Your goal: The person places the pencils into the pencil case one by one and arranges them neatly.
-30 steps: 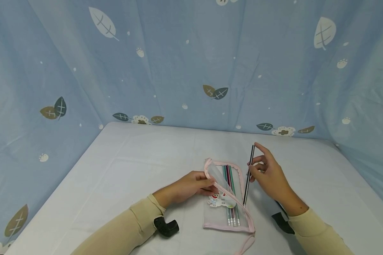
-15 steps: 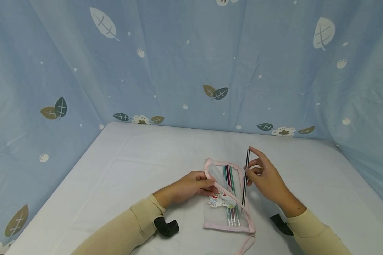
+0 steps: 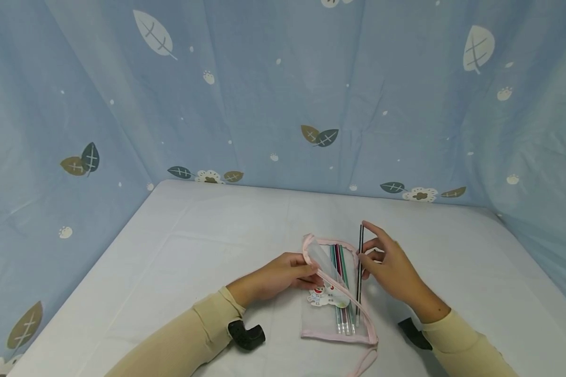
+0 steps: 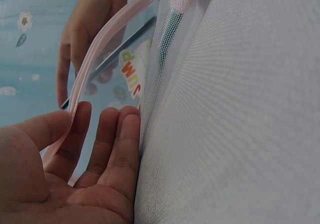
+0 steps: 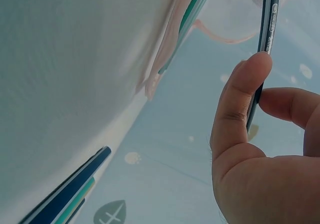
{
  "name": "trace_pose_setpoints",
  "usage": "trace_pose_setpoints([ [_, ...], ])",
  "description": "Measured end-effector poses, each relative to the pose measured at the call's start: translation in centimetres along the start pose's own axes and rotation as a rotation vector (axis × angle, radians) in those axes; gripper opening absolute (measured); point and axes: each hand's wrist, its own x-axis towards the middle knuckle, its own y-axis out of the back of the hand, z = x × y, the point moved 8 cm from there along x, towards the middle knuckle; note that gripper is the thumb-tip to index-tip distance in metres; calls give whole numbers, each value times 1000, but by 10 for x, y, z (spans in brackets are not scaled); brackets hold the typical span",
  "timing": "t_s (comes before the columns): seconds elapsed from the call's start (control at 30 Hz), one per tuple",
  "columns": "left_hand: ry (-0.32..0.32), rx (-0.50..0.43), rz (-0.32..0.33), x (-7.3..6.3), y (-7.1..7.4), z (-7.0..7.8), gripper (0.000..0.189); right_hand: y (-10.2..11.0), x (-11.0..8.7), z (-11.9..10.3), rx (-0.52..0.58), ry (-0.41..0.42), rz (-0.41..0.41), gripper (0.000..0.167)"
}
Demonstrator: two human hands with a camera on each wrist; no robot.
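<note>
A see-through pencil case with pink trim (image 3: 330, 338) lies on the table, and a cartoon tag (image 3: 327, 297) shows on it. My left hand (image 3: 285, 275) pinches the pink edge of its lifted flap between thumb and fingers. In my right hand (image 3: 391, 267) is a dark striped pencil (image 3: 360, 272), gripped by thumb and fingers with the index finger at its upper end. The pencil stands steep, its lower part inside the case behind the flap. Several teal and dark red pencils (image 3: 338, 262) lie side by side in the case.
Several dark blue and teal pencils (image 5: 70, 189) lie on the table low in the right wrist view; my right arm hides them in the head view. A pink strap (image 3: 365, 361) trails from the case. Blue leaf-print cloth (image 3: 273, 94) stands behind the white table (image 3: 207, 225).
My right hand has moved left and slightly down, bringing the pencil more upright and its lower end deeper into the case. The left hand and flap stay as they were.
</note>
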Motion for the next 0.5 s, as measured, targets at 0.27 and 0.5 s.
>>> trace_pose_setpoints([
  [0.27, 4, 7, 3, 0, -1, 1, 30, -2, 0, 1, -32, -8, 1, 75],
  [0.5, 2, 10, 2, 0, -1, 2, 30, -4, -1, 5, -58, -56, -18, 73],
])
